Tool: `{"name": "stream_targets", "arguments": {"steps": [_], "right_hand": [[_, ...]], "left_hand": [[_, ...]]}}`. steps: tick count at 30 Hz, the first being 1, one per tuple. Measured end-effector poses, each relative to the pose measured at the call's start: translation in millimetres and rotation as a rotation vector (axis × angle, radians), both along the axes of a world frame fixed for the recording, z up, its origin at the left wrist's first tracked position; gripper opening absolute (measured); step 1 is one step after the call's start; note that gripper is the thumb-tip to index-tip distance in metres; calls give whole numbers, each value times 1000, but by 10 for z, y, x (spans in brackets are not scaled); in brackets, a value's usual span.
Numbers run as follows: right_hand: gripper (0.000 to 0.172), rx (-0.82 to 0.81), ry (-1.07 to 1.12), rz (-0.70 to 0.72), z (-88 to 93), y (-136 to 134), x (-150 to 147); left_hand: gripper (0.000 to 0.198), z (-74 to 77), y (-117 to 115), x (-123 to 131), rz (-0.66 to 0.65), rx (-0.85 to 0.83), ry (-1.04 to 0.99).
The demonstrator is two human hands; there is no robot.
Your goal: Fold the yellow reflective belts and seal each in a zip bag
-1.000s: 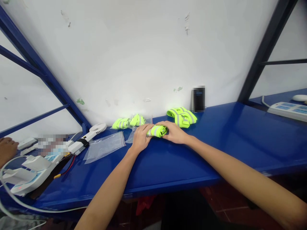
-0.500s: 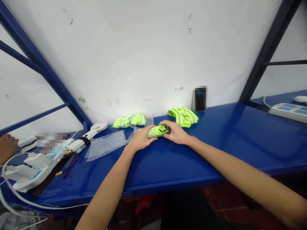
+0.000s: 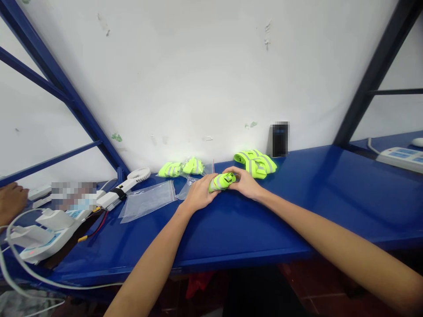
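A neon-yellow reflective vest [image 3: 220, 181] with silver stripes is rolled into a tight bundle just above the blue table. My left hand [image 3: 200, 193] is closed around its left end. On the right end, my right hand [image 3: 243, 183] grips with curved fingers and thumb, showing the coiled layers. Behind my right hand lies another reflective vest [image 3: 257, 164], loosely folded. Past my left hand are two yellow bundles, a left bundle [image 3: 170, 169] and a right bundle [image 3: 193, 166], with clear plastic around the right one. Clear zip bags [image 3: 148, 201] lie flat left of my left hand.
A white handheld fan [image 3: 139, 175] lies left of the bags, near a power strip [image 3: 44, 253] with plugs and cables. Another person's hand [image 3: 13, 201] is at the far left. A black, partly blurred object [image 3: 280, 141] stands against the wall. Another power strip [image 3: 405, 159] is at right.
The whole view has shifted slightly. Both hands keep hold of the rolled vest, which is turned a little and looks slightly tighter. Other things stay in place.
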State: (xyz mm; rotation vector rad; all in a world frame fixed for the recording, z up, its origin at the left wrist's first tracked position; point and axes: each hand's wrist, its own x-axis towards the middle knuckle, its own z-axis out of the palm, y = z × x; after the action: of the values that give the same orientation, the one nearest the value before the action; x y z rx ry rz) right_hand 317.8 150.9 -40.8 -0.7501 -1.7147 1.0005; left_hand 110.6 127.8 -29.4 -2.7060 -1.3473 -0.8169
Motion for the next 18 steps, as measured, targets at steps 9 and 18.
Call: {"name": "stream_targets", "arguments": {"steps": [9, 18], "right_hand": [[36, 80, -53, 4, 55, -50, 19], [32, 106, -106, 4, 54, -59, 36]], "left_hand": [[57, 23, 1, -27, -44, -5, -29], [58, 38, -18, -20, -32, 0, -36]]}}
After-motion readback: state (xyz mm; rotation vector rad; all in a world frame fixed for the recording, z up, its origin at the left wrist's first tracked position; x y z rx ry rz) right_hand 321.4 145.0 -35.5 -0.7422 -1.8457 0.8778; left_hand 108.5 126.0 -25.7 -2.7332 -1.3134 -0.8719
